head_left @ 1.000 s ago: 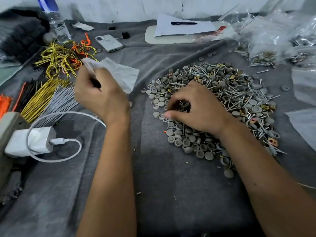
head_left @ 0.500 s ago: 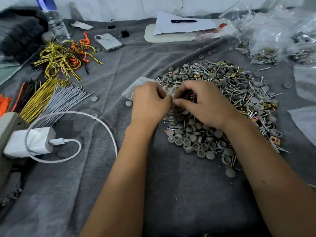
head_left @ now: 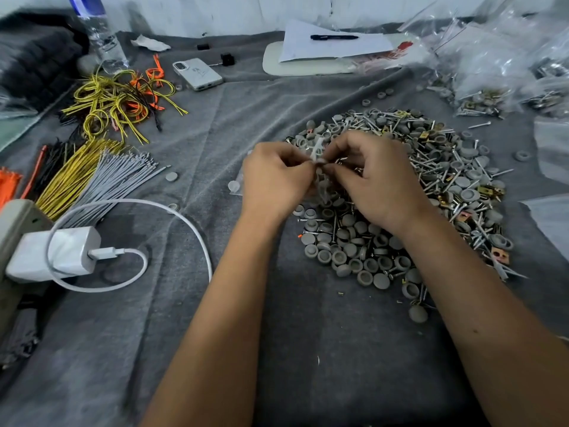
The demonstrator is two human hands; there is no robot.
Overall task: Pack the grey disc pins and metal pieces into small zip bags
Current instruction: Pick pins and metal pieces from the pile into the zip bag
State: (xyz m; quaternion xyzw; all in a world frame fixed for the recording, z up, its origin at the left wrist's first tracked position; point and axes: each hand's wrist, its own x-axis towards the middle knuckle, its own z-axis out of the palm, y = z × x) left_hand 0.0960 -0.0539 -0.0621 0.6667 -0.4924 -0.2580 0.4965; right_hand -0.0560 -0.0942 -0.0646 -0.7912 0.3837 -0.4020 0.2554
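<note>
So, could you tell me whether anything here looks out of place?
A few grey discs lie strayed on the cloth, left of the main pile, near the grey ties. Otherwise nothing stands out.

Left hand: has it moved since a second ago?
Yes. The left hand went right, away from the yellow wires, to the parts pile, meeting the right hand at the zip bag.

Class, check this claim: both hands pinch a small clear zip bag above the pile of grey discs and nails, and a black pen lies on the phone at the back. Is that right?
Not quite. In the head view the black pen lies on the white paper, not on the phone. The rest holds: the left hand and right hand pinch the zip bag above the pile.
</note>
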